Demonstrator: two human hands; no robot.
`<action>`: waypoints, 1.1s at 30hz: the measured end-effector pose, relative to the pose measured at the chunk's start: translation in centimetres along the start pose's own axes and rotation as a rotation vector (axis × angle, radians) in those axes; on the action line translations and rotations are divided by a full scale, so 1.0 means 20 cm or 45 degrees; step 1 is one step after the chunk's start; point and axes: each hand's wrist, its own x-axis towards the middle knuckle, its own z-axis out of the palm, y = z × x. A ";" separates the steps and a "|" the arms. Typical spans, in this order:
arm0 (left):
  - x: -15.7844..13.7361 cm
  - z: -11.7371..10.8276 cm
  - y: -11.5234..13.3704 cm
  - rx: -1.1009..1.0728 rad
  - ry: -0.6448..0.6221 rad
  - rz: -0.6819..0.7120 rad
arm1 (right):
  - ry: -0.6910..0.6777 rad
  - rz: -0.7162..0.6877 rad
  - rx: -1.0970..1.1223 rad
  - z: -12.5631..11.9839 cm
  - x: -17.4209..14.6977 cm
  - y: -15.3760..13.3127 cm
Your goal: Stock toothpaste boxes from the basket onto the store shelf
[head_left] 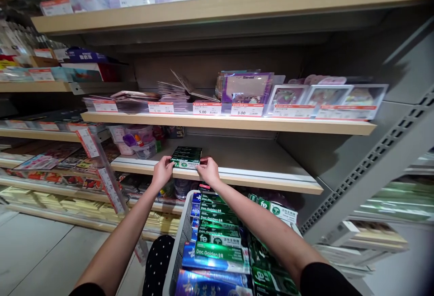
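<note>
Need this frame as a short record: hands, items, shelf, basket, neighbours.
left: left hand holds left end of the green Doc.Golden boxes
right: right hand holds their right end
placement: in a row at the front edge of the shelf
neighbours: plastic tubs, same shelf, to the left
basket: grey basket below, holding more green boxes and blue boxes
above: price labels, including 5.00 and 3.00
</note>
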 end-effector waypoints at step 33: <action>-0.24 -0.03 0.02 -0.372 0.404 0.006 | -0.113 -0.080 0.405 -0.61 -0.25 -0.10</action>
